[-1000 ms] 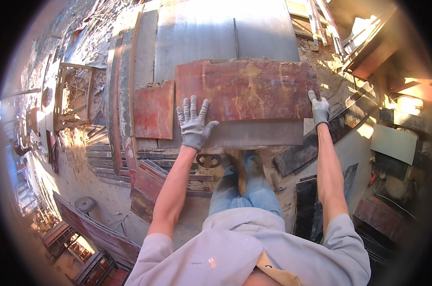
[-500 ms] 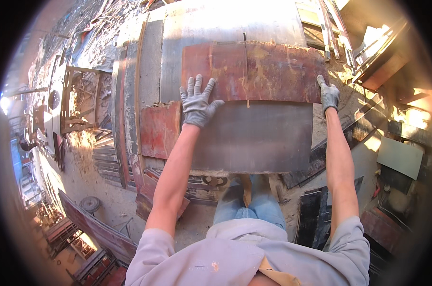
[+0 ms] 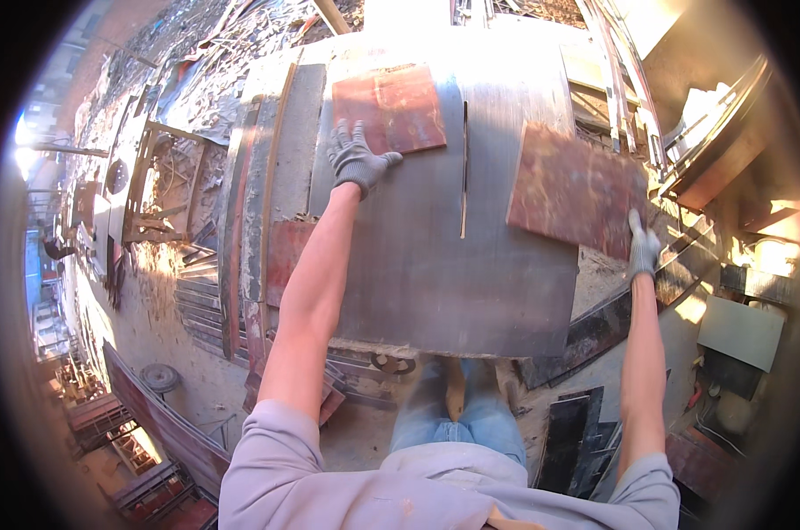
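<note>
Dusty ground (image 3: pixel 360 437) lies round the legs (image 3: pixel 457 433), with black boards (image 3: pixel 566 437) to the right. Next comes the bench (image 3: pixel 453 300), flat and gray, with bright light on its far part. At its right side, the gloved right grip (image 3: pixel 644 246) has hold of the outer end of the right piece (image 3: pixel 572 190). That red piece sits at a slant and pokes out past the bench's right edge. A small red board (image 3: pixel 290 247) is partly behind the left arm (image 3: pixel 307 309). One long thin slit (image 3: pixel 464 177) runs up the bench between the two pieces. Past it, the left grip (image 3: pixel 358 159) is not closed: its fingers are spread on the near left corner of the left piece (image 3: pixel 400 102), which lies on the bench. Just before, these were one long red board. Now they are two, well apart, so the cut looks done. I see no box or tub near them. Far off is a heap of scraps (image 3: pixel 175 79).
</note>
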